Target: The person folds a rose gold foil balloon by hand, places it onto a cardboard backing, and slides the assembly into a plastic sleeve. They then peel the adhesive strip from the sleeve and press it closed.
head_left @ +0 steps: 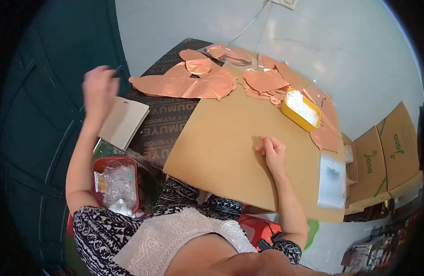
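My left hand (100,92) is raised at the left, above a stack of grey-beige card sheets (122,122). Motion blurs its fingers; a thin dark streak shows beside them, and I cannot make out whether it is held. My right hand (272,152) rests on a large cardboard sheet (221,152), fingers loosely curled in, nothing visible in them. Beyond it stands a yellow tub (300,112) of white powder or cream. Shiny copper-coloured cut pieces (189,83) lie at the table's far left, and a pile of similar pieces (265,83) sits near the tub.
A clear plastic packet (332,179) with printing lies at the cardboard's right edge. Cardboard boxes (377,161) stand right of the table. Below the table's left side, a red bin (138,181) holds crumpled clear plastic. A white wall (313,37) rises behind; a dark green door (41,115) is left.
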Available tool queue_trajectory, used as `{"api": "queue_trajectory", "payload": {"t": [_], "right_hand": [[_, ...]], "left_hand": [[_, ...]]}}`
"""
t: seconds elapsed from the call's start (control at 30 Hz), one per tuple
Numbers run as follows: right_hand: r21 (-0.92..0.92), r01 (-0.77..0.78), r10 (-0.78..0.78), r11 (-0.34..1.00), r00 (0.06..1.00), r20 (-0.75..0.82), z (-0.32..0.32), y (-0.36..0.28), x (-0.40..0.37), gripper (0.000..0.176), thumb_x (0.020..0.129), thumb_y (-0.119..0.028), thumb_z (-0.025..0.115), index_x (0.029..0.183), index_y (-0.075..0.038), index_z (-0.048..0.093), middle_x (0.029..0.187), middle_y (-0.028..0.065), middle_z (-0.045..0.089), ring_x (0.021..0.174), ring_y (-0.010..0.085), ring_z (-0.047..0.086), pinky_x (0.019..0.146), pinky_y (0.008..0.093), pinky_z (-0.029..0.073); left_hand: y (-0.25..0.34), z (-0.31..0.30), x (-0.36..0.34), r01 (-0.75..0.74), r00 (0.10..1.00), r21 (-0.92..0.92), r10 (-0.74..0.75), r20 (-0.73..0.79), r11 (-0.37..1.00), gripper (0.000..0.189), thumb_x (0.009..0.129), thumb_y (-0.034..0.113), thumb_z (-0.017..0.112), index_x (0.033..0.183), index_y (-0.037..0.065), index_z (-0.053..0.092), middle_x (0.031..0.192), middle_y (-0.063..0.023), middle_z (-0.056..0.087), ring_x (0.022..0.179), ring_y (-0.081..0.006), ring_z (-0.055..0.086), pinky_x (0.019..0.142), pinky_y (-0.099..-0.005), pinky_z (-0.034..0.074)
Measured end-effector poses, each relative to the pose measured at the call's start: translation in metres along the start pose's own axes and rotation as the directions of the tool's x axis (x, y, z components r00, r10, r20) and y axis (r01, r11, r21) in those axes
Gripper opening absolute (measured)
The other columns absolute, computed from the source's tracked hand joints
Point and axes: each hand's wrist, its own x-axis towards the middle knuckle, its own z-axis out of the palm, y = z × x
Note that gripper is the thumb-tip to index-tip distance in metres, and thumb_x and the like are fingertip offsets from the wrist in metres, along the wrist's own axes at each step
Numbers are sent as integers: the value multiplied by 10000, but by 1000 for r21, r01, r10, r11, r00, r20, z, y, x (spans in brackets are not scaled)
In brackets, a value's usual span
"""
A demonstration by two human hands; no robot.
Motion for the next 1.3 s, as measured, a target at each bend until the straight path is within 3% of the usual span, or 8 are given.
{"api": "queue_trajectory", "payload": {"t": [0.07, 0.2, 0.3, 0.5, 0.67, 0.9, 1.13, 1.3], "right_hand": [[-22, 9, -9, 1000, 1000, 6, 0, -1, -3, 242, 959, -172, 516, 929, 6, 677, 644, -3, 639, 539, 39, 482, 506, 211, 393], [1, 19, -19, 1000, 1000, -9, 10, 0, 3, 246, 962, -171, 511, 929, 8, 678, 650, 5, 642, 547, 35, 477, 515, 203, 389], [-8, -2, 2, 1000, 1000, 4, 9, 1, 3, 254, 968, -177, 508, 941, 10, 677, 666, 22, 651, 560, 36, 476, 533, 191, 392], [-49, 3, -2, 999, 1000, 6, 7, 11, 4, 251, 970, -177, 506, 946, 3, 679, 651, 13, 650, 551, 29, 468, 521, 189, 388], [-23, 23, -23, 999, 999, 25, 9, 10, 4, 252, 974, -190, 508, 955, -9, 682, 644, 12, 654, 545, 25, 463, 519, 188, 386], [-36, -11, 12, 999, 1000, 11, 8, 7, 5, 248, 966, -183, 509, 951, -2, 678, 634, 12, 647, 544, 26, 474, 524, 192, 393], [70, -27, 29, 997, 999, -38, 1, 4, 14, 247, 958, -168, 509, 956, 13, 676, 661, 13, 650, 550, 28, 488, 517, 202, 396], [162, -1, 6, 987, 1000, -28, -10, -25, 22, 274, 960, -212, 536, 1051, 25, 637, 784, 49, 674, 670, 43, 534, 586, 203, 419]], "left_hand": [[51, 22, 11, -170, 978, -261, 195, 72, 950, 108, 701, 65, 651, 785, -1, 633, 925, -169, 639, 916, -353, 584, 790, -444, 474], [111, 84, 21, -248, 674, -392, 449, 587, 886, 221, 740, 73, 624, 932, -36, 622, 966, -170, 615, 999, -356, 562, 909, -429, 437], [123, 168, -3, -486, 796, -325, 565, 219, 811, 218, 743, 81, 608, 923, -42, 597, 904, -171, 625, 918, -338, 588, 854, -431, 449], [141, 206, 2, -385, 703, -386, 537, 465, 838, 185, 768, 61, 560, 912, -52, 588, 1005, -249, 626, 922, -362, 622, 797, -453, 485], [144, 216, 1, -276, 812, -430, 449, 374, 859, 114, 785, 62, 537, 819, -28, 597, 812, -238, 644, 726, -373, 642, 662, -463, 514], [150, 182, 66, -110, 925, -415, 245, 289, 903, 118, 774, 20, 564, 892, 16, 574, 743, -177, 624, 763, -357, 633, 629, -438, 499], [150, 108, 146, -339, 941, -486, 282, -190, 805, 86, 819, 46, 582, 895, 35, 544, 739, -164, 598, 720, -358, 611, 582, -424, 476], [158, 58, 167, -383, 923, -570, 322, -209, 727, 114, 885, 115, 594, 855, 16, 548, 705, -163, 591, 641, -343, 596, 544, -388, 464]]}}
